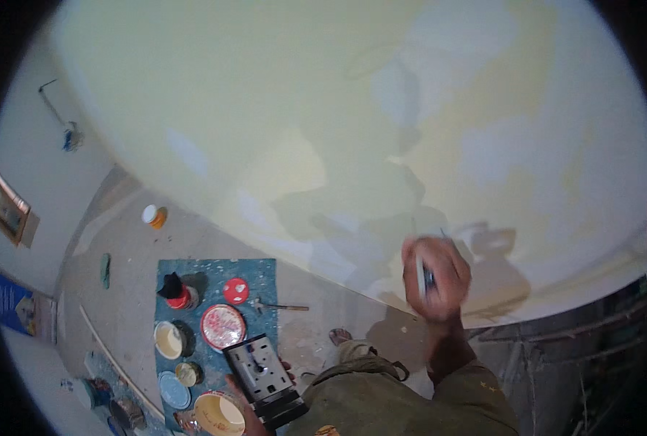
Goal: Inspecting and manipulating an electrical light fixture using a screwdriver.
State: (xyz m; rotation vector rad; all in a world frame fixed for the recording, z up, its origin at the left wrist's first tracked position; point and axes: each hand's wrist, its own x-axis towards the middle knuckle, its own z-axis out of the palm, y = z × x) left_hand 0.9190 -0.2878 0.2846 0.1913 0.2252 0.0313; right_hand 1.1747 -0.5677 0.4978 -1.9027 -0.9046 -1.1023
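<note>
My right hand is raised in front of the wall, its fingers closed round a slim pale-and-dark tool. Blur and the fingers hide what kind of tool it is. Low in front of my body, my left hand grips a black-framed box with a metal face full of slots and holes. Its fingers show on both sides of the box. Uneven pale yellow and whitish patches cover the wall, and my shadow falls across it.
A paint-spotted blue sheet lies on the floor at lower left. On it are a hammer, a red container, a red-rimmed lid and several tubs. An orange-and-white pot stands beyond. A roller frame is at far left.
</note>
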